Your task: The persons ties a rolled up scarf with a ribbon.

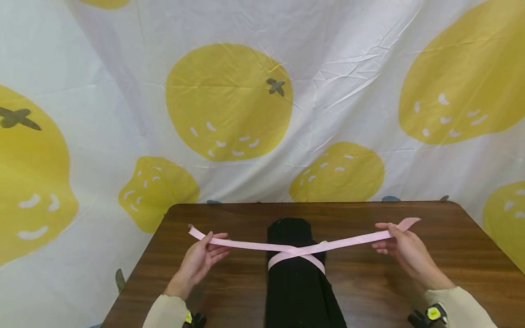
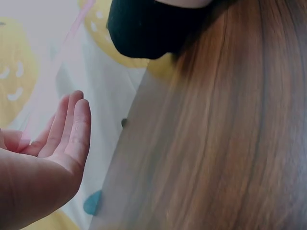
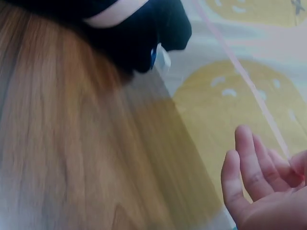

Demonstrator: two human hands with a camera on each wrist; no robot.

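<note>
A pink ribbon [image 1: 348,240] goes round a black cloth bundle [image 1: 297,291], and its two ends cross over the front of the bundle. My left hand [image 1: 198,259] pinches one end between thumb and forefinger, out to the left. On the opposite side my right hand [image 1: 410,250] pinches the other end, its tip sticking out past the fingers. Both ends are stretched nearly straight. The remaining fingers of the left hand [image 2: 53,153] are extended in the left wrist view. In the right wrist view a small white tag-like piece [image 3: 162,60] shows beside the bundle.
The bundle lies on a brown wood-grain table [image 1: 229,300] with rounded far corners. Behind the table's far edge hangs a white cloth [image 1: 340,95] printed with yellow fruits. A small dark device [image 1: 428,315] is strapped at each wrist.
</note>
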